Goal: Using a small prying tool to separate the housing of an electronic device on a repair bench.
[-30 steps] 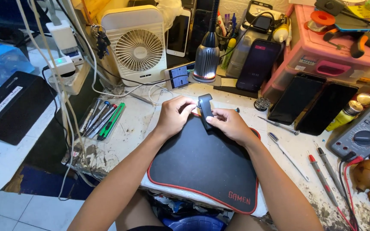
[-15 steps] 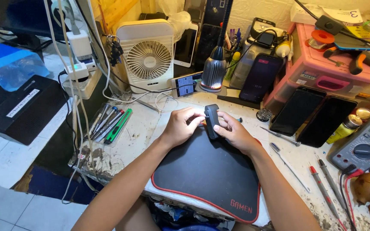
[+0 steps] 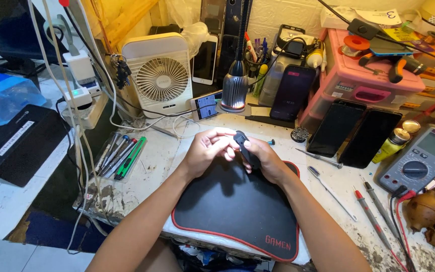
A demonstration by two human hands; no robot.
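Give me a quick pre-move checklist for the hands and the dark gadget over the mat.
1. Right hand grips the dark gadget: ok.
2. Left hand fingertips touch the gadget's top end: ok.
3. Gadget is held above the black mat, so a drop should land on it: ok.
4. Mat surface under the hands is bare: ok.
5. Screwdrivers lie left, off the mat: ok.
6. Whether the gadget is open or closed: cannot tell.
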